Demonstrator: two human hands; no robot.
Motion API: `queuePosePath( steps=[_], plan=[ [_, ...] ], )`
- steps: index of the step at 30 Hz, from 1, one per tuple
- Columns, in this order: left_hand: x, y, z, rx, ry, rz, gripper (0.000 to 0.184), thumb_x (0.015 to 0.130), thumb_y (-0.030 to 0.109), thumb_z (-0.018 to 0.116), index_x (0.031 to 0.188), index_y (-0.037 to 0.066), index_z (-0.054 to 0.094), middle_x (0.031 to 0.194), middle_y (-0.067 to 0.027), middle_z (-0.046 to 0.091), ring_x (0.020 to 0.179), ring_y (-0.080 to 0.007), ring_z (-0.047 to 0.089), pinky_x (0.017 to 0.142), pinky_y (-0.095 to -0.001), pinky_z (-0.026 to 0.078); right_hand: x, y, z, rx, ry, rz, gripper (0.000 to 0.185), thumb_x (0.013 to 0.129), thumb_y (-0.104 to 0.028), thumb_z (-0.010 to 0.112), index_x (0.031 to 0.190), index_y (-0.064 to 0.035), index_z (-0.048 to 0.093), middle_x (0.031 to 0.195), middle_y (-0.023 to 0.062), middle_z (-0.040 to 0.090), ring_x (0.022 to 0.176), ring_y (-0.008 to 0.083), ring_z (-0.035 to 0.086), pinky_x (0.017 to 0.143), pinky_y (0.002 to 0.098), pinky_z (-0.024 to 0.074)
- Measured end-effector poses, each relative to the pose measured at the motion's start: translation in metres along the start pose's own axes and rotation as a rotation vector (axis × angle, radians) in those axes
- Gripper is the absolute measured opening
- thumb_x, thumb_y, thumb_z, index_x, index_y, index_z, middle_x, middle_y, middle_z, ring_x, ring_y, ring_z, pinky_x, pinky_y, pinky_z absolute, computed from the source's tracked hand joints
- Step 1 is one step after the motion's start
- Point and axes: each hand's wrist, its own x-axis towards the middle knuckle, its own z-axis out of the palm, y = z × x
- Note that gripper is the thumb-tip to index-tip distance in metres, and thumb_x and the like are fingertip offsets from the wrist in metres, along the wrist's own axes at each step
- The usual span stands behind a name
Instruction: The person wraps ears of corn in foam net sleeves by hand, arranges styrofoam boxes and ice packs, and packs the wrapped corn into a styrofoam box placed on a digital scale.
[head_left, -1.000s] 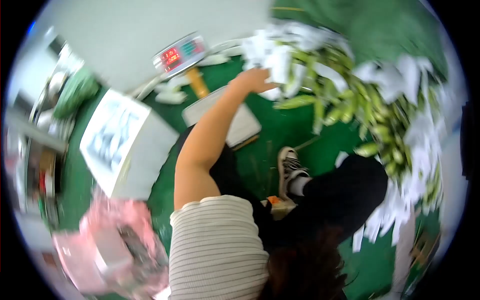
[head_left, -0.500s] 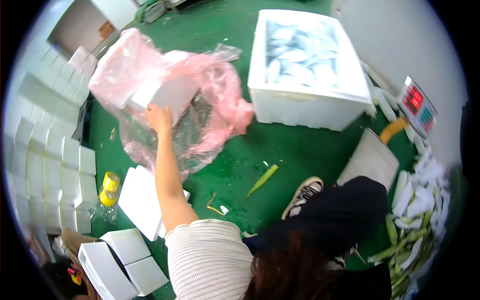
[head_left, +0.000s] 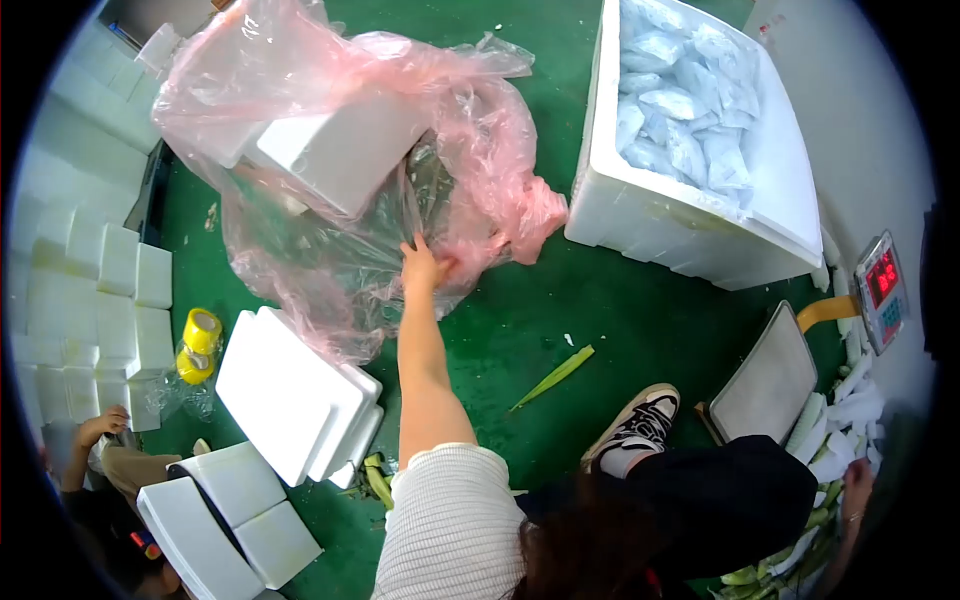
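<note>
My left hand reaches forward with its fingers spread, touching the near side of a pink see-through plastic bag. White foam pieces show inside the bag. At the lower right edge, my right hand appears blurred over a heap of green husks and white pieces; its fingers are unclear. A single green husk lies on the floor between the bag and my shoe.
A large white foam box holds several clear packs. Beside it stands a scale with a red display. Foam lids, yellow tape rolls, stacked foam boxes and another person's hand are at the left.
My left hand has moved off the white foam and across to the bag's nearer plastic. The view has shifted, and my right hand has come into view at the lower right.
</note>
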Motion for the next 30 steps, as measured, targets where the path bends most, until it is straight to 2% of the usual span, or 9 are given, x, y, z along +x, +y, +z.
queuePosePath(
  steps=[3,4,5,6,11,14,18,22,30],
  plan=[
    [-0.031,0.041,0.010,-0.245,0.041,-0.069,0.042,0.082,0.025,0.056,0.115,0.003,0.044,0.089,-0.0291,0.060,0.084,-0.0449,0.059,0.072,-0.0527,0.047,-0.038,-0.049,-0.019,-0.010,-0.228,0.065,0.030,0.085,-0.008,0.056,0.113,0.0038,0.053,0.102,0.0160,0.056,0.093,0.0279,0.053,0.084,0.0352,0.0417],
    [-0.044,0.047,0.015,-0.243,0.126,0.040,0.019,0.083,0.013,0.046,0.098,0.003,0.048,0.076,-0.0277,0.060,0.073,-0.0480,0.058,0.065,-0.0559,0.045,-0.049,-0.002,0.007,-0.018,0.069,-0.112,0.017,0.083,-0.009,0.055,0.097,0.0018,0.053,0.084,0.0131,0.054,0.077,0.0249,0.052,0.071,0.0347,0.0415],
    [-0.073,0.057,0.007,-0.236,0.088,0.124,0.018,0.081,0.013,0.049,0.096,0.003,0.051,0.077,-0.0276,0.060,0.073,-0.0475,0.058,0.066,-0.0555,0.045,-0.054,0.025,0.026,-0.019,0.369,-0.289,0.009,0.081,-0.009,0.055,0.081,-0.0002,0.053,0.066,0.0102,0.052,0.061,0.0218,0.050,0.058,0.0343,0.0413],
    [-0.107,0.066,-0.004,-0.280,0.014,0.145,0.018,0.079,0.011,0.049,0.095,0.004,0.053,0.076,-0.0266,0.060,0.072,-0.0469,0.057,0.066,-0.0552,0.045,-0.060,0.027,0.013,-0.018,-0.022,0.055,0.024,0.081,-0.003,0.057,0.104,0.0044,0.055,0.088,0.0156,0.057,0.080,0.0276,0.055,0.074,0.0344,0.0443],
    [-0.275,0.049,0.017,-0.290,-0.561,0.527,0.025,0.080,0.016,0.051,0.102,0.007,0.055,0.090,-0.0234,0.061,0.083,-0.0422,0.060,0.073,-0.0523,0.047,-0.095,0.022,0.048,0.077,0.018,-0.068,0.015,0.075,-0.006,0.058,0.088,-0.0001,0.054,0.077,0.0138,0.054,0.069,0.0260,0.053,0.063,0.0376,0.0423],
    [-0.267,0.022,-0.020,0.063,-0.327,0.836,0.028,0.081,0.027,0.057,0.103,0.009,0.057,0.097,-0.0209,0.060,0.090,-0.0409,0.059,0.076,-0.0466,0.048,-0.124,-0.062,0.021,0.036,-0.154,0.003,0.013,0.082,-0.008,0.054,0.091,0.0013,0.055,0.078,0.0141,0.052,0.070,0.0253,0.053,0.063,0.0362,0.0422],
    [-0.227,0.084,-0.232,-0.279,-0.480,0.264,0.036,0.075,0.029,0.068,0.100,0.005,0.060,0.092,-0.0150,0.060,0.080,-0.0327,0.061,0.071,-0.0411,0.048,-0.137,-0.119,0.016,0.224,-0.010,-0.101,0.007,0.078,-0.003,0.053,0.082,0.0028,0.053,0.065,0.0144,0.049,0.056,0.0248,0.047,0.056,0.0351,0.0400],
    [-0.159,0.049,-0.231,-0.218,0.422,0.538,0.032,0.077,0.016,0.066,0.103,0.002,0.054,0.097,-0.0161,0.055,0.083,-0.0350,0.058,0.069,-0.0412,0.048,-0.136,-0.149,0.020,0.229,0.110,-0.286,0.008,0.080,-0.004,0.052,0.086,0.0017,0.053,0.065,0.0136,0.049,0.056,0.0235,0.047,0.055,0.0335,0.0394],
    [0.005,0.062,-0.277,0.161,0.819,0.602,0.040,0.072,0.008,0.063,0.111,0.007,0.055,0.114,-0.0136,0.052,0.105,-0.0329,0.051,0.084,-0.0416,0.043,-0.158,-0.144,-0.003,0.336,0.172,-0.237,0.011,0.079,0.004,0.051,0.090,0.0038,0.053,0.071,0.0107,0.052,0.060,0.0185,0.050,0.054,0.0302,0.0401]
  ],
)
